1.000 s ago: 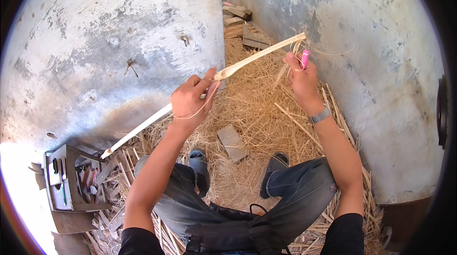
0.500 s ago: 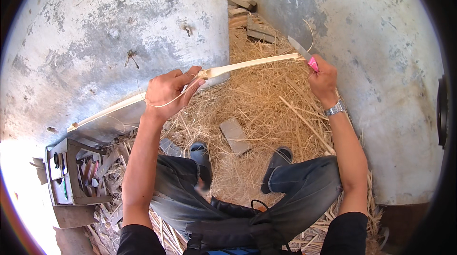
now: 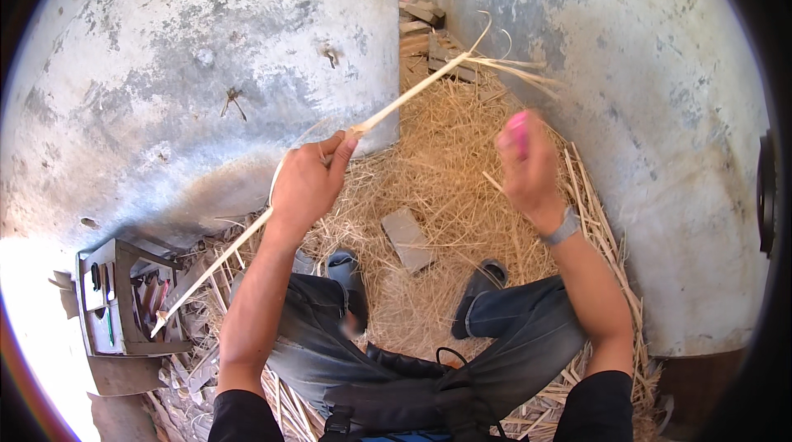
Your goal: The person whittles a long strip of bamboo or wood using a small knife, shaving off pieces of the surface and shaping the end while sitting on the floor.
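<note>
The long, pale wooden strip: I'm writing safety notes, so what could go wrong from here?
The bare left hand grips the long, pale wooden strip; if the pink-handled tool, blurred in the bare right hand, slipped, it might injure the other hand.
Thin, pale, curling slivers at the strip's far end might prick skin.
The strip's near end overlaps the open grey wooden box in view, so it might catch there, though depth is unclear.

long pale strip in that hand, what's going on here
A person's left hand grips the long pale strip near its middle, with thin slivers splaying from its far end. The right hand, blurred, is closed around a pink handle, apart from the strip. Below lie loose straw-like shavings with a grey block among them.
</note>
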Tool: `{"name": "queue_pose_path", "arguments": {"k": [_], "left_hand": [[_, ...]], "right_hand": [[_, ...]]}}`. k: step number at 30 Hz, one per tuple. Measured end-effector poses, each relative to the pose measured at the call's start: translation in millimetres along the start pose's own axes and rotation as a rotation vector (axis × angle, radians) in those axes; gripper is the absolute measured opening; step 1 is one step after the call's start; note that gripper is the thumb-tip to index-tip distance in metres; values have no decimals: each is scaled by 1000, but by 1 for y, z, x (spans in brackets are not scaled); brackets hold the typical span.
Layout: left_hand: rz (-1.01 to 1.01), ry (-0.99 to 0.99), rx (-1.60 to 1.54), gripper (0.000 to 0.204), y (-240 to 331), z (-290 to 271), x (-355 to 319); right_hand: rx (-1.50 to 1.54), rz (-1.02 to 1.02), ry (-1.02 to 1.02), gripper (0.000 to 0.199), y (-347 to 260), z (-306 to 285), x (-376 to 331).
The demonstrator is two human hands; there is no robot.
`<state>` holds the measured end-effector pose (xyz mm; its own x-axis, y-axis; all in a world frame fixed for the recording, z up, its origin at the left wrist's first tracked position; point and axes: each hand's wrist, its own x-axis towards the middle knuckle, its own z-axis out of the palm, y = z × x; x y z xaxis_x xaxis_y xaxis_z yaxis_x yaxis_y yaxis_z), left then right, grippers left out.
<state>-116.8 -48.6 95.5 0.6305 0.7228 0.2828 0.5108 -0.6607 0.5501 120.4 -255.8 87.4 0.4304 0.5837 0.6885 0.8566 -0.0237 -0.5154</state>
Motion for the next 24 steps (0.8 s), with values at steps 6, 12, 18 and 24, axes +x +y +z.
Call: {"name": "queue_pose_path", "arguments": {"k": [6, 12, 18, 24], "left_hand": [[78, -126, -64, 39, 14, 14, -14], [-1, -172, -7, 42, 1, 5, -20], [41, -72, -122, 43, -15, -4, -18], [-42, -184, -62, 43, -5, 3, -8]], "right_hand": [[-90, 108, -542, 35, -38, 55, -22], [-100, 447, -409, 54, 37, 31, 20], [-523, 386, -84, 46, 144, -36, 15], [-16, 257, 126, 31, 119, -36, 18]]}}
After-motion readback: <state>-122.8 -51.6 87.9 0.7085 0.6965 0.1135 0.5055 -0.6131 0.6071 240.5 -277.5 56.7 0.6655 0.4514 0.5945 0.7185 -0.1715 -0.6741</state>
